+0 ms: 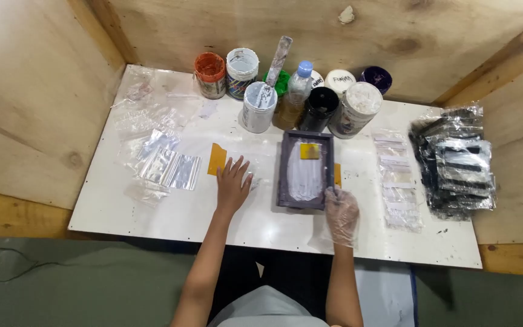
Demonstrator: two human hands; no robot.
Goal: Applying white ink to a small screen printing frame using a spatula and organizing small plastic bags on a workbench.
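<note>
A white table (171, 212) sits in a plywood booth, paint jars (255, 106) lined along its back. The bare left hand (233, 183) lies flat, grip released, on a clear bag beside an orange card (217, 159). The gloved right hand (341, 213) touches the dark screen frame (305, 170), grasping nothing; the frame's mesh is already smeared white.

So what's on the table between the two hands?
In the head view, mostly bare white table lies between the left hand and the gloved right hand, plus the lower left corner of the dark frame that the right hand touches.
</note>
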